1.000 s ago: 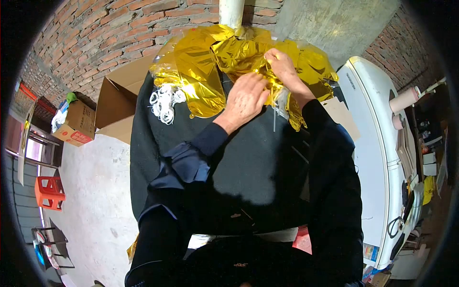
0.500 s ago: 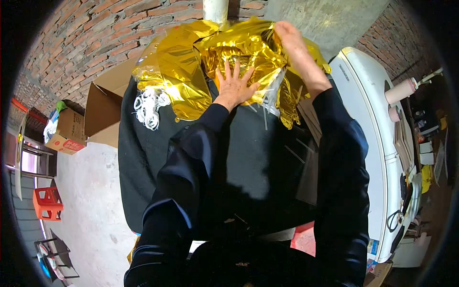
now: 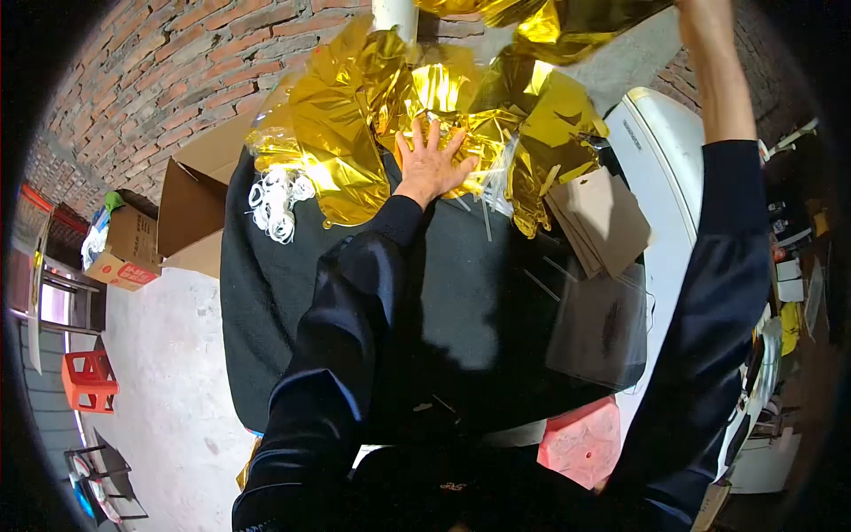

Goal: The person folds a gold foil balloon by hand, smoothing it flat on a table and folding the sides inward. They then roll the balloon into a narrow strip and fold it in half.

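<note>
Crumpled gold foil covers the far end of a black-clothed table. My left hand lies on the foil, palm down with its fingers spread. Up at the top right, my right hand is cut off by the frame edge, its fingers out of sight. A sheet of gold foil stretches from beside that hand across the top. White cord loops lie left of the foil, and thin clear strips lie near my left hand.
Brown cardboard pieces and a clear plastic sheet lie on the table's right side. A white appliance stands beyond them. Open cardboard box, red stool and pink stool surround the table.
My right hand has moved up and to the right, and a gold sheet has lifted and spread with it. The cardboard pieces now show more fully. My left hand has stayed nearly in place.
</note>
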Action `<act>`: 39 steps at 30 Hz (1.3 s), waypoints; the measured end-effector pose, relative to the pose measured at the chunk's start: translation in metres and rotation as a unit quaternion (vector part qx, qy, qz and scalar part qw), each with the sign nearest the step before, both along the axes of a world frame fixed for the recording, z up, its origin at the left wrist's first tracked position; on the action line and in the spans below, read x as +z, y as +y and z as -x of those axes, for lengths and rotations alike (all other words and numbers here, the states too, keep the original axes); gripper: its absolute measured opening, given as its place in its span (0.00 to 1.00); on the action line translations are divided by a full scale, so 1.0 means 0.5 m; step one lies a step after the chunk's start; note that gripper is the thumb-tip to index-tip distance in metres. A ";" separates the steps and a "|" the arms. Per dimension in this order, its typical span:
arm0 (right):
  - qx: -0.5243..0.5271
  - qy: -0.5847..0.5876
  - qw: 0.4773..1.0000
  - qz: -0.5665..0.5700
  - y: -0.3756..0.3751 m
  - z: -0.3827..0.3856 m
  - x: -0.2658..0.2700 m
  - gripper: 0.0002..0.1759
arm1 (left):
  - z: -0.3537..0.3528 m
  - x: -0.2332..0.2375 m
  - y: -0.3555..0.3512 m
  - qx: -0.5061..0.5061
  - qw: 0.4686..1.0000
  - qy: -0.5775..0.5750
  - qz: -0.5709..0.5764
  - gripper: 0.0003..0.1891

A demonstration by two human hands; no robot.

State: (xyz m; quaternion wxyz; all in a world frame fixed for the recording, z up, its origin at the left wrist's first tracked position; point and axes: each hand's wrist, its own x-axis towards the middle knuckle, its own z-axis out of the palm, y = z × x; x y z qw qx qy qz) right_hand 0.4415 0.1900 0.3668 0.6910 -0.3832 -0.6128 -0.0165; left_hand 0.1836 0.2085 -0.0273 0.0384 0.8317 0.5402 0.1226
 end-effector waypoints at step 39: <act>0.153 -0.625 0.756 0.123 -0.767 0.465 -0.680 0.15 | 0.424 0.051 -0.573 0.077 0.675 -0.588 0.438 0.15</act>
